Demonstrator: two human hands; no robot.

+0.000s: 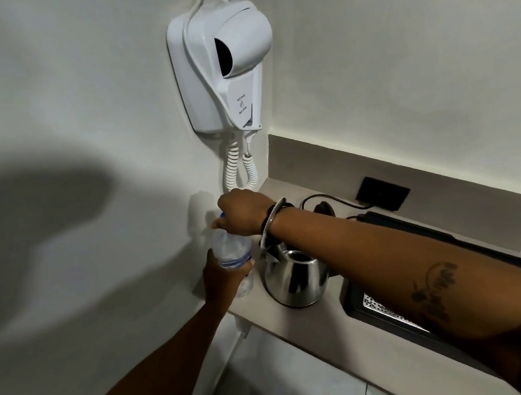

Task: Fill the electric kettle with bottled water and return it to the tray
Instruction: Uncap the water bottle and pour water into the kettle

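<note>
The left hand [221, 281] wraps around the lower body of the bottle [231, 254], holding it upright at the left end of the counter [316, 330], close to the wall. The right hand [243, 212] closes over the bottle's top, fingers pinched on the blue cap [221, 215]. Just right of the bottle the steel kettle [294, 278] stands on the counter, lid open, partly under the right forearm. Above hangs a wall dryer [221, 62]. Further right lies the black tray [437, 278], apart from the kettle, with a socket [382, 193] behind it.
</note>
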